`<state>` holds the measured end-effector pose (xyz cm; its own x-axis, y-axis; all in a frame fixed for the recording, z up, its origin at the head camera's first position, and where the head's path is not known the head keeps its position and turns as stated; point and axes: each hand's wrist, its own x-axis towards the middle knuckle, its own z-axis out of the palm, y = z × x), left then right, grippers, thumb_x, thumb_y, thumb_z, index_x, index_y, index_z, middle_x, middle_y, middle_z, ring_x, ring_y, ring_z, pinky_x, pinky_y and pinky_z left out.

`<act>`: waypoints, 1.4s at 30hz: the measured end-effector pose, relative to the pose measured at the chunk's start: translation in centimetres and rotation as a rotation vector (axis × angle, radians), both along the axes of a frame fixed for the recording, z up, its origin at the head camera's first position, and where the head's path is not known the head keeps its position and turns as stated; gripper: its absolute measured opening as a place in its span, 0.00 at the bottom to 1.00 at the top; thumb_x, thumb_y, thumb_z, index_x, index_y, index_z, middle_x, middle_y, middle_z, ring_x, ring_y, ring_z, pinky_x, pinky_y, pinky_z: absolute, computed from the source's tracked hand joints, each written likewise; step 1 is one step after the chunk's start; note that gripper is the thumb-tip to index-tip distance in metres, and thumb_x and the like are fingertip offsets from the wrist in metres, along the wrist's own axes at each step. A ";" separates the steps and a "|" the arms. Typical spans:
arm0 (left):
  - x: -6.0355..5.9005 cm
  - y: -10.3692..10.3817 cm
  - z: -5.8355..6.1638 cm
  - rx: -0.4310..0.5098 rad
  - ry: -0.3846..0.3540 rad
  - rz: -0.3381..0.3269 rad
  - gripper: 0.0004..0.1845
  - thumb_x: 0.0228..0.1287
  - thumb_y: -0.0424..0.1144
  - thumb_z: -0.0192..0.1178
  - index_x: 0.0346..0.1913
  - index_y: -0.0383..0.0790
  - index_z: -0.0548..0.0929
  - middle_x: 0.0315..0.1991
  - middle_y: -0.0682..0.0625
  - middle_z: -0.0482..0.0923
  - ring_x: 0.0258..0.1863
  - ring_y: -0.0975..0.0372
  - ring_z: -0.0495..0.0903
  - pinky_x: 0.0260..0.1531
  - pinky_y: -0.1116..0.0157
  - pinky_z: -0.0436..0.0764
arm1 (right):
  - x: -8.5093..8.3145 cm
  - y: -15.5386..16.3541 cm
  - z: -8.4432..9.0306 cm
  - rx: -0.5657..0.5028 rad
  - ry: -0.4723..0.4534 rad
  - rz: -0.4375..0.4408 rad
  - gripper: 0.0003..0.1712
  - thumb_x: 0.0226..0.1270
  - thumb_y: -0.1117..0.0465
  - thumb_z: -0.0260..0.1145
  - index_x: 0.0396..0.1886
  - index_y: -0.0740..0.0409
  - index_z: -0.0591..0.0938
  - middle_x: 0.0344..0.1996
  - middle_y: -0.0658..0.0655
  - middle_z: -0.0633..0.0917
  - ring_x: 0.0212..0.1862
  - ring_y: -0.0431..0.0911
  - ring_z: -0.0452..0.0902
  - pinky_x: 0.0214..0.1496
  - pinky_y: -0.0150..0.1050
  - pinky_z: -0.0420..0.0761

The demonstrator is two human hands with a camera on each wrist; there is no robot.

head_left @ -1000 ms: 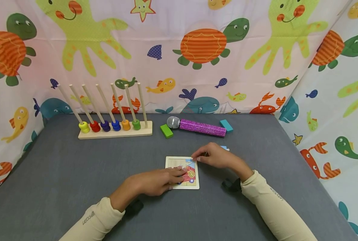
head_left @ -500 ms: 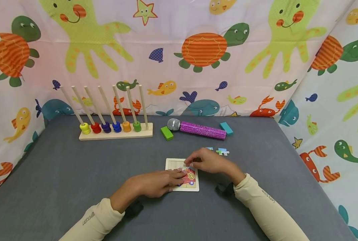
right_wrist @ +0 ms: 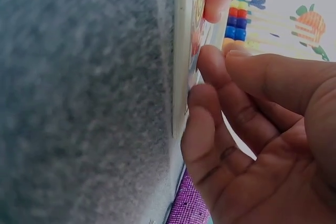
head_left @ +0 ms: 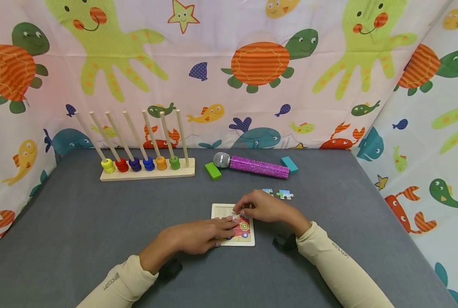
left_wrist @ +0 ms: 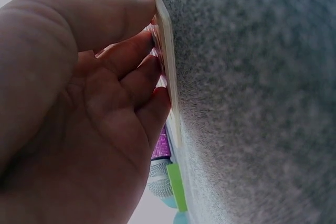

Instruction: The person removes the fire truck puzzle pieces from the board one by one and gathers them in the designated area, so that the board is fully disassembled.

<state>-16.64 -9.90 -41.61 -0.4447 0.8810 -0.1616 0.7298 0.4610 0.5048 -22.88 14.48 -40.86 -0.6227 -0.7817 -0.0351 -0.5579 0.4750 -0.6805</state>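
We work on a grey felt-covered table (head_left: 78, 222) walled on three sides by a sea-creature curtain (head_left: 229, 72). Open grey surface lies left and right of our arms; a peg rack (head_left: 146, 164), microphone (head_left: 252, 165), two blocks and loose puzzle pieces (head_left: 279, 193) sit toward the far edge. The puzzle board (head_left: 248, 241) lies at the centre. Our left hand (head_left: 198, 234) rests flat-fingered on it, holding it down; our right hand (head_left: 265, 207) has its fingertips curled down onto the board's upper part, seemingly pinching a piece there, though we cannot tell for sure.
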 end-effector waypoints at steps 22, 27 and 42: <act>0.1 0.2 0.0 0.011 -0.027 0.000 0.26 0.73 0.29 0.49 0.72 0.41 0.65 0.76 0.50 0.52 0.74 0.59 0.49 0.69 0.60 0.56 | -0.4 -0.4 -0.2 -0.010 0.082 -0.078 0.10 0.66 0.71 0.62 0.40 0.58 0.88 0.36 0.48 0.84 0.38 0.40 0.76 0.41 0.35 0.78; 0.1 0.2 0.0 0.007 -0.032 -0.002 0.26 0.73 0.29 0.49 0.72 0.40 0.65 0.76 0.50 0.52 0.74 0.59 0.49 0.69 0.61 0.56 | -0.4 -0.3 -0.1 -0.013 0.087 -0.092 0.11 0.66 0.71 0.62 0.42 0.60 0.87 0.39 0.51 0.85 0.41 0.41 0.78 0.44 0.38 0.80; 0.0 0.2 0.0 -0.006 -0.028 0.012 0.26 0.73 0.30 0.50 0.73 0.42 0.65 0.75 0.51 0.53 0.74 0.60 0.50 0.69 0.60 0.55 | 0.5 -0.5 0.5 -0.079 0.080 -0.068 0.11 0.66 0.72 0.63 0.43 0.61 0.87 0.38 0.49 0.85 0.39 0.40 0.78 0.41 0.36 0.80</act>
